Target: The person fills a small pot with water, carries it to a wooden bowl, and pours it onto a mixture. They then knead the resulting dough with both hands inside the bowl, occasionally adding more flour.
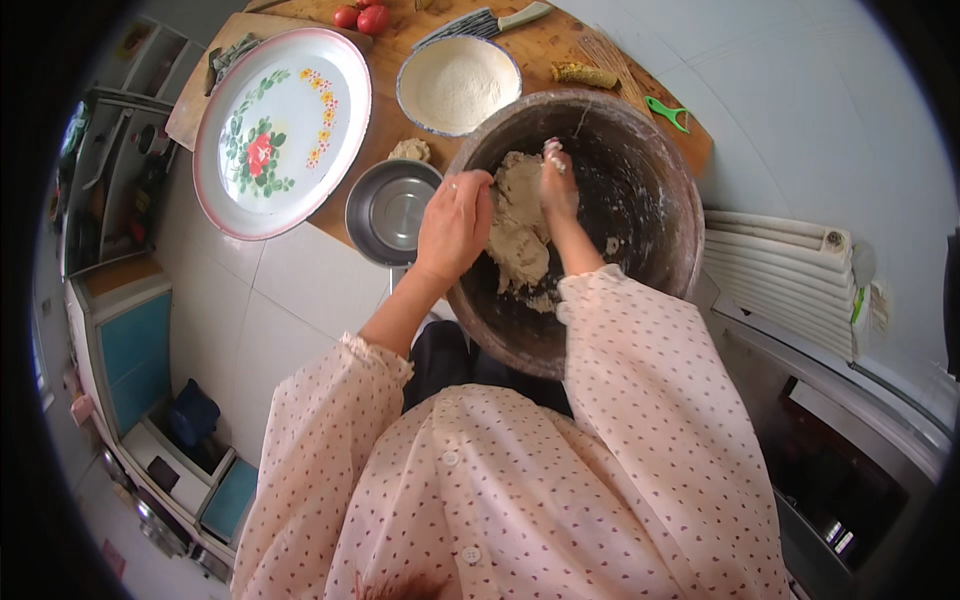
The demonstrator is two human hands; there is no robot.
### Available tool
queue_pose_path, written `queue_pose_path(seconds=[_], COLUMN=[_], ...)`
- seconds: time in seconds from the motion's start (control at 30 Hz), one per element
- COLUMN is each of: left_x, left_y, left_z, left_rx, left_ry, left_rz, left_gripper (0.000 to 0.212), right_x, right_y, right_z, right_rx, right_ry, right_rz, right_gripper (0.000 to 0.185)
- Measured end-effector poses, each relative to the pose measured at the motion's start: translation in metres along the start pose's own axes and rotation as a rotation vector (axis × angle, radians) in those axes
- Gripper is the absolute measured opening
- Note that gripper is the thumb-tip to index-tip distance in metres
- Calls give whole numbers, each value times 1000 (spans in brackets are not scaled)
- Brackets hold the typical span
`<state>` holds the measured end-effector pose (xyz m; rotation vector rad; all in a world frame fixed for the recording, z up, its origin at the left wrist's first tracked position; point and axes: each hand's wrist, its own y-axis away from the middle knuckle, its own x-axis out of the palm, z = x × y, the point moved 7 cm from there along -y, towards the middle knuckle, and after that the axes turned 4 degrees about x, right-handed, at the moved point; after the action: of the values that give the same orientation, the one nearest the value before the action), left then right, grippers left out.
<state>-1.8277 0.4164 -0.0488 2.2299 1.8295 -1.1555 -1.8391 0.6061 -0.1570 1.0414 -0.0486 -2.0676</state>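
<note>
A large dark brown basin (660, 187) stands before me at the table's edge, its inner wall smeared with flour. My left hand (459, 217) grips the basin's left rim, thumb toward the inside. A rough, lumpy mass of pale dough (517, 217) lies in the left half of the basin. Against the dough's right side is my right hand (559, 180), slightly blurred, with bits of dough stuck to its fingers. Whether those fingers hold any dough is hard to make out. Small dough scraps (613, 245) cling to the basin's bottom.
Left of the basin are a steel saucepan (394, 210), a small dough lump (410, 151) and a floral enamel tray (300, 97). Behind stand a bowl of flour (459, 84), a cleaver (480, 24) and tomatoes (367, 18). A green peeler (667, 114) and a white radiator (780, 270) are at right.
</note>
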Motion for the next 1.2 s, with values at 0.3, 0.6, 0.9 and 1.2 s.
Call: queue_pose_path(seconds=[0.3, 0.6, 0.9, 1.2], left_x=[3, -4, -4, -4], left_y=[7, 7, 3, 4], left_z=[1, 2, 9, 8], left_rx=[55, -2, -110, -117], left_ry=[-45, -4, 103, 120], left_rz=[-19, -44, 23, 60], left_gripper=[10, 11, 12, 17], right_x=[12, 0, 17, 35], right_y=[55, 135, 81, 21], right_z=[47, 7, 20, 26], right_rx=[-401, -636, -443, -158], right_ry=[1027, 463, 472, 589], right_rz=[647, -177, -315, -150], right_gripper=[53, 38, 26, 20])
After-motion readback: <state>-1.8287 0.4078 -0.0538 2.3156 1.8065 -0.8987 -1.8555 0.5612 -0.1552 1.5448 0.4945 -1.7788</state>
